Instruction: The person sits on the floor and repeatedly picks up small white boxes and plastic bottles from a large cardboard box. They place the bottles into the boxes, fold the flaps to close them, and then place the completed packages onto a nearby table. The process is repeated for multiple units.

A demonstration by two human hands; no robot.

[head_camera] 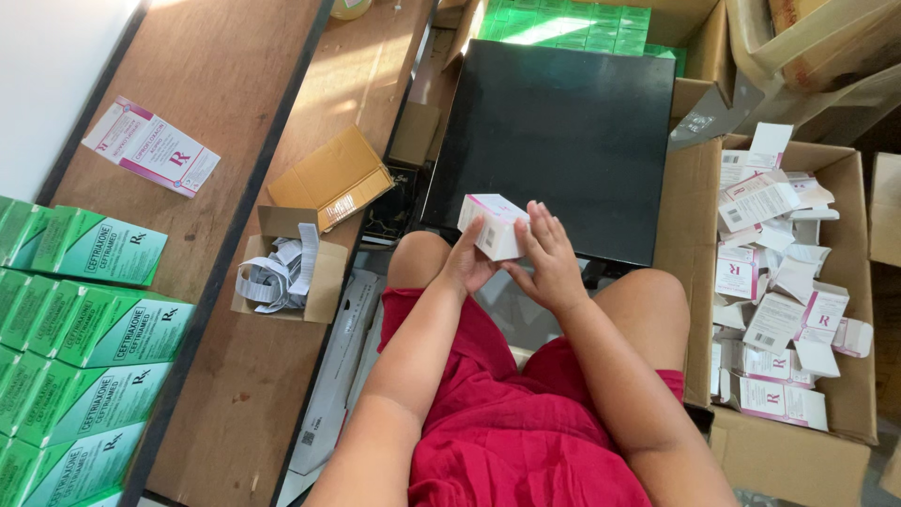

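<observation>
You sit with a red garment over your lap, knees bare. Just above them, both hands meet on a small white carton (495,225) with pink trim. Your left hand (467,263) cups it from below; your right hand (549,263) lays its fingers against the near end, pinching it between the two.

It looks like thin, light card that would likely dent if squeezed, so holding it by the edges and corners seems wiser than pressing the flat faces.

Beyond your hands lies a black panel (563,131). To the right, a cardboard box (849,282) holds many similar cartons. To the left, a wooden bench (225,84) carries green cartons (94,329) and a small open box of paper leaflets (286,272).
</observation>
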